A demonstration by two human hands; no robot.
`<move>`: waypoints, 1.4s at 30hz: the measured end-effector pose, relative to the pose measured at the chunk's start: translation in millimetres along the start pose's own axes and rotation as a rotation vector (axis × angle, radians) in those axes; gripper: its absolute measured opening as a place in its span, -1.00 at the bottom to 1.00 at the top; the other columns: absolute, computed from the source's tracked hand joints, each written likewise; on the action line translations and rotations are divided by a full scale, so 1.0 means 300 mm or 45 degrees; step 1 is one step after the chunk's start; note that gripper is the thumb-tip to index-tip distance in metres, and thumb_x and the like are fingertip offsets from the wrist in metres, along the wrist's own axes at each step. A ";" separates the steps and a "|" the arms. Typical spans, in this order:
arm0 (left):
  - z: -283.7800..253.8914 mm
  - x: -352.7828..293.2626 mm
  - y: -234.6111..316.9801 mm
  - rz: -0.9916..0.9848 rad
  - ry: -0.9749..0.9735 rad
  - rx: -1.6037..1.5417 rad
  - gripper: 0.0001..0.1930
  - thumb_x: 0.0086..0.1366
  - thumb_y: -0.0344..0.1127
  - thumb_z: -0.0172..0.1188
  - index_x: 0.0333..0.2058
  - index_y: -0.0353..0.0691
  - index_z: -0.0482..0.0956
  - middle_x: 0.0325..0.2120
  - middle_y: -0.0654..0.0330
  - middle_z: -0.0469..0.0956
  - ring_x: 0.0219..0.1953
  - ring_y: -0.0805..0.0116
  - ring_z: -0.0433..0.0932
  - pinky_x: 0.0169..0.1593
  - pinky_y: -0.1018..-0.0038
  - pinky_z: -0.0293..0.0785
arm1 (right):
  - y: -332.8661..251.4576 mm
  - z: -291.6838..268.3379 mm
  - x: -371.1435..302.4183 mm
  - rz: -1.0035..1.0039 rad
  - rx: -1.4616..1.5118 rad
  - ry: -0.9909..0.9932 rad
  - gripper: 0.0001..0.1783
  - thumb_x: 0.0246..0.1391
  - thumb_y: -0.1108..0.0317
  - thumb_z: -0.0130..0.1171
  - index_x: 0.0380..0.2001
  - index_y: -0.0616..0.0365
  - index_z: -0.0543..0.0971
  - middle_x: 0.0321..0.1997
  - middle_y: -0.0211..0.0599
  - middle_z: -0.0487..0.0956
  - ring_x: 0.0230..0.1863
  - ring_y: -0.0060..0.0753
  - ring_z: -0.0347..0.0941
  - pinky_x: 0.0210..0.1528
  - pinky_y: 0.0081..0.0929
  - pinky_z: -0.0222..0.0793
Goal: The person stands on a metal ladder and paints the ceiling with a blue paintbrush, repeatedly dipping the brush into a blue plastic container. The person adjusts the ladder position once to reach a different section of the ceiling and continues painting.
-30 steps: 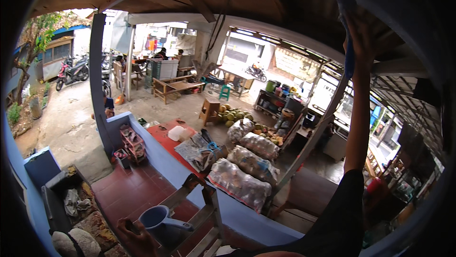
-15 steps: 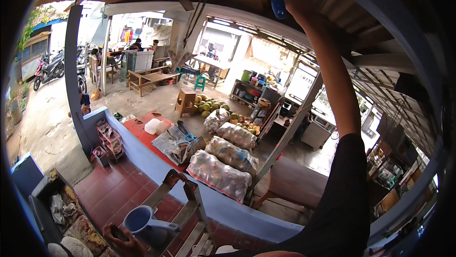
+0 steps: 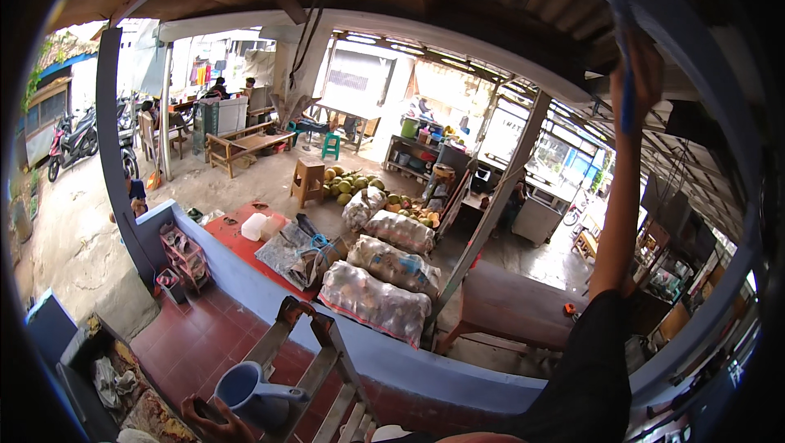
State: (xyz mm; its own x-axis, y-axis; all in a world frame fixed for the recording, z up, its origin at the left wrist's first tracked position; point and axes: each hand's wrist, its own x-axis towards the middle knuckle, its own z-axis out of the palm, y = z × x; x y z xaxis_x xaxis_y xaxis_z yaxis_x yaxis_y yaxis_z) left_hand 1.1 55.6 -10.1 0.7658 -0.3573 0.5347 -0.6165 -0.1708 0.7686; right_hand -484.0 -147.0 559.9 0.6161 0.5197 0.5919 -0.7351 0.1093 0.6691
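Raised at the upper right, my right hand (image 3: 642, 75) grips the blue handle of a paintbrush (image 3: 627, 103). The brush's upper end is blurred against the blue-grey beam (image 3: 666, 13) under the roof. Low in the view, my left hand (image 3: 219, 422) has its fingers curled beside a blue-grey plastic dipper (image 3: 239, 386); what they close on is hidden. The dipper's handle points right, across the rail of a metal stepladder (image 3: 315, 373). Whether my left hand touches the dipper I cannot tell.
A low blue wall (image 3: 368, 361) runs past the ladder. Beyond it are a red platform (image 3: 233, 226), several stuffed sacks (image 3: 376, 300), a pile of coconuts (image 3: 352, 184) and a brown table (image 3: 515, 304). A worn sofa (image 3: 123, 369) stands at lower left. People sit farther back.
My right hand has moved right and down with the paintbrush, which now points up along the beam. The view has shifted slightly. My left hand stays beside the dipper.
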 end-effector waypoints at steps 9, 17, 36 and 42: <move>0.012 0.028 0.061 -0.184 -0.205 0.115 -0.37 0.25 -0.08 0.28 0.10 -0.37 0.24 -0.15 -0.08 0.44 -0.17 0.02 0.47 -0.05 0.22 0.43 | 0.124 0.074 -0.121 0.271 -0.149 0.429 -0.70 0.09 0.46 0.25 -0.07 0.15 0.63 -0.23 -0.19 0.61 -0.23 -0.26 0.59 -0.26 -0.33 0.56; 0.053 0.071 0.065 0.157 -0.133 0.053 -0.37 0.23 -0.09 0.30 0.10 -0.38 0.26 -0.16 -0.07 0.44 -0.17 0.03 0.47 -0.05 0.22 0.43 | 0.110 -0.022 -0.109 0.397 0.084 0.205 -0.63 0.13 0.56 0.15 0.03 0.18 0.51 -0.14 -0.08 0.52 -0.15 -0.13 0.52 -0.18 -0.28 0.52; 0.040 -0.001 0.024 -0.030 -0.026 -0.034 -0.53 0.28 -0.29 0.15 0.09 -0.36 0.27 -0.07 -0.11 0.39 0.03 -0.05 0.41 0.16 0.16 0.29 | -0.050 0.311 -0.077 0.675 -0.274 0.644 -0.77 0.07 0.29 0.36 -0.35 0.27 0.67 -0.48 -0.18 0.66 -0.54 -0.31 0.58 -0.50 -0.50 0.48; 0.028 -0.015 0.053 0.019 0.023 0.036 -0.52 0.18 -0.34 0.21 0.03 -0.36 0.29 -0.06 -0.14 0.41 0.07 -0.13 0.41 0.17 0.12 0.29 | -0.333 0.663 0.129 0.629 -0.139 1.002 -0.77 -0.04 0.25 0.37 -0.39 0.21 0.68 -0.37 -0.16 0.69 -0.36 -0.13 0.64 -0.20 -0.28 0.56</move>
State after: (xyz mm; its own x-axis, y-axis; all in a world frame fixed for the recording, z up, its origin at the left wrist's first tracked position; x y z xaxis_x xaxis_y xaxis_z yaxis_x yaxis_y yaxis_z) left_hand -13.8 46.7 -3.4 0.7595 -0.3435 0.5524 -0.6325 -0.1917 0.7505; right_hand -330.5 -306.4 605.5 -0.1131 0.9482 0.2968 -0.9096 -0.2190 0.3532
